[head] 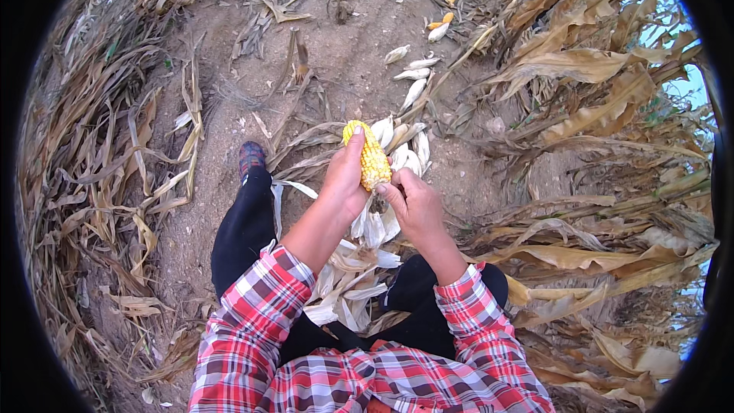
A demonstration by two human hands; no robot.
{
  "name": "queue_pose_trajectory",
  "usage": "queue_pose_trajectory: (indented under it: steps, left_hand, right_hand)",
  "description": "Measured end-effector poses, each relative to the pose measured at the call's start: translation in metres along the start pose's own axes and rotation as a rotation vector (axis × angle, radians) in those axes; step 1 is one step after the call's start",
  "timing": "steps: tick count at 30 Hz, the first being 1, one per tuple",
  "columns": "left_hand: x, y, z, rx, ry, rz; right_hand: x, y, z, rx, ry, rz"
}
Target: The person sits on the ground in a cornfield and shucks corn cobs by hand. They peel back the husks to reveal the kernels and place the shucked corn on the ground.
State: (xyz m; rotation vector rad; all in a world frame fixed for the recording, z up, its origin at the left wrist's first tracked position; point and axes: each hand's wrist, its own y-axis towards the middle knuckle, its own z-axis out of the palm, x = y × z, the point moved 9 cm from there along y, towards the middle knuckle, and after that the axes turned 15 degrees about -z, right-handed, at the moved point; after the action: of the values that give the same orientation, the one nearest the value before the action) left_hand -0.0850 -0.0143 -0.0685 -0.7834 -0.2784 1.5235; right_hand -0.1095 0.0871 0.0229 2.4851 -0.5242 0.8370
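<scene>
A husked ear of yellow corn is in my left hand, with the thumb lying along its upper side. My right hand has its thumb and bent fingers at the near end of the ear; pale husk hangs just below. Whether the right fingers grip the ear or the husk is hard to tell. Several ears in whitish husks lie on the ground just beyond my hands. Loose pale husks are heaped between my legs.
More husked-over ears and a few bare orange-yellow ears lie in a line farther ahead on the soil. Dry corn stalks and leaves stand or lean at the right. Flattened dry stalks cover the left. A cut stubble sticks up ahead.
</scene>
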Motion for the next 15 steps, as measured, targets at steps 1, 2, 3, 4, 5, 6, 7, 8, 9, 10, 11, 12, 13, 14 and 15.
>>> queue_pose_trajectory:
  steps: [1, 2, 3, 4, 5, 6, 7, 8, 9, 10, 11, 12, 13, 14, 15]
  left_hand:
    - [0.002, 0.000, 0.001, -0.010, 0.016, 0.004]
    - [0.002, 0.001, 0.000, -0.016, 0.014, 0.006]
    - [0.002, 0.002, -0.001, -0.021, 0.007, 0.007]
    - [0.003, 0.003, -0.002, -0.026, 0.000, 0.009]
    - [0.003, 0.003, -0.003, -0.031, -0.007, 0.010]
    - [0.004, 0.004, -0.005, -0.038, -0.028, -0.007]
    - [0.006, 0.006, -0.007, -0.044, -0.049, -0.024]
    - [0.007, 0.007, -0.009, -0.050, -0.069, -0.041]
    - [0.009, 0.007, -0.008, -0.032, -0.112, -0.071]
    - [0.010, 0.007, -0.008, -0.015, -0.155, -0.102]
    - [0.012, 0.007, -0.007, 0.003, -0.197, -0.133]
    - [0.009, 0.007, -0.008, -0.010, -0.204, -0.120]
    - [0.006, 0.008, -0.008, -0.011, -0.215, -0.106]
    - [0.004, 0.008, -0.009, -0.012, -0.227, -0.093]
    - [0.001, 0.008, -0.010, -0.013, -0.239, -0.079]
  right_hand:
    - [-0.001, -0.001, 0.001, -0.010, -0.017, -0.010]
    - [-0.004, -0.002, 0.002, -0.021, -0.035, -0.020]
    - [-0.004, -0.002, 0.002, -0.030, -0.049, -0.033]
    - [-0.004, -0.001, 0.002, -0.039, -0.029, -0.038]
    - [-0.004, -0.001, 0.002, -0.049, -0.008, -0.043]
    - [-0.003, -0.001, 0.001, -0.058, 0.011, -0.048]
    - [-0.003, 0.000, 0.001, -0.051, 0.056, -0.070]
    - [-0.004, 0.001, 0.001, -0.045, 0.100, -0.091]
    - [-0.004, 0.001, 0.000, -0.039, 0.141, -0.112]
    - [-0.004, -0.001, 0.001, 0.005, 0.177, -0.088]
    - [-0.003, -0.003, 0.002, 0.049, 0.213, -0.065]
    - [-0.002, -0.005, 0.006, 0.094, 0.253, -0.044]
    - [0.001, -0.004, 0.000, 0.006, 0.233, -0.088]
    - [0.005, -0.003, -0.004, -0.082, 0.213, -0.130]
    - [0.009, -0.003, -0.009, -0.170, 0.192, -0.173]
